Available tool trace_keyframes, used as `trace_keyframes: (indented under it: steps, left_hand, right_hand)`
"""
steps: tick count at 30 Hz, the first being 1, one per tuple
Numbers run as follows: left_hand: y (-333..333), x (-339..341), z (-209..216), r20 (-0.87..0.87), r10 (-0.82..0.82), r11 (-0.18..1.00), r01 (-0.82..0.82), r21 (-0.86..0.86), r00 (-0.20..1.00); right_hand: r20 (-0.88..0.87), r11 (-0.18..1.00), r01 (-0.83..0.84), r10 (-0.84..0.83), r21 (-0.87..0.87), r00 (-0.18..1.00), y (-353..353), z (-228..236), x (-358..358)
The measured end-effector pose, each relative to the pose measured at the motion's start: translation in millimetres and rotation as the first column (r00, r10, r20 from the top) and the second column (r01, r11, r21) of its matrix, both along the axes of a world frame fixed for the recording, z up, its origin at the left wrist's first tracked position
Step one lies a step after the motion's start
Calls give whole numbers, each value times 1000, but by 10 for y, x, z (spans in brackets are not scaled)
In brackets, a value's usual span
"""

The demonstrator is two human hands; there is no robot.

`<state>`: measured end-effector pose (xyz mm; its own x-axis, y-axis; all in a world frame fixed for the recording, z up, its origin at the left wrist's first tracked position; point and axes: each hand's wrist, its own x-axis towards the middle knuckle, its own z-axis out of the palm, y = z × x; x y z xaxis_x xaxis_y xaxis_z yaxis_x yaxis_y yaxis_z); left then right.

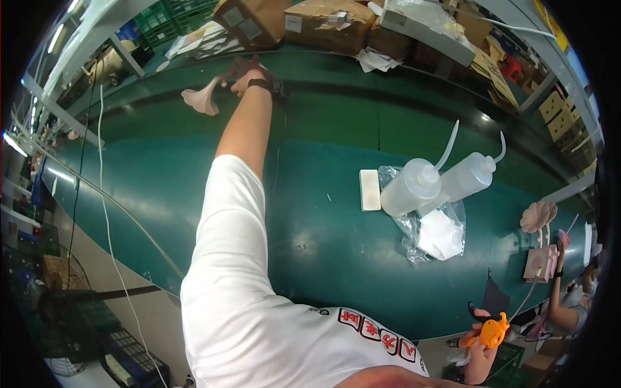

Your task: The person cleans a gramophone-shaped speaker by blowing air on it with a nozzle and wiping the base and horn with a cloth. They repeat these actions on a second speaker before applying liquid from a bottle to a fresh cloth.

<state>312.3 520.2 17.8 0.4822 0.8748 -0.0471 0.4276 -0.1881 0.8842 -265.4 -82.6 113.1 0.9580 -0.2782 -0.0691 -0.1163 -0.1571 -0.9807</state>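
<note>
My left arm, in a white sleeve, stretches to the far side of the bench. My left hand (250, 76), with a dark band at its wrist, is closed on a pink flower-shaped piece (202, 98). A pale petal-like cup hangs to its left on a curved stem; the grip itself is small and blurred. Low on the right, past the bench's near edge, my right hand (477, 355) has its fingers wrapped round an orange plastic tool (493, 331). A thin line runs from the tool toward a pink box (538, 264), which carries a pink flower top (538, 216).
On the green bench (317, 246), two squeeze bottles (411, 187) with bent spouts stand by a cream block (370, 190) and a plastic bag with white tissue (441, 234). Cardboard boxes (330, 22) line the back. A co-worker's hand (561, 242) is at the far right. Cords hang left.
</note>
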Motion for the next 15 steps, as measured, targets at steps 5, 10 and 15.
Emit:
trace_keyframes:
  steps: [5,10,15]
  left_hand:
    - [-128,-202,160,-164,-8,979,41,199,987]
    - [-99,-1141,214,721,14,686,518,-510,692]
    - [-512,-2910,867,805,-130,650,663,-372,579]
  right_hand:
    - [-28,1000,-6,6,8,1000,79,47,73]
    - [-33,950,-312,312,2,950,77,303,176]
    - [-116,800,-599,597,18,794,227,453,458]
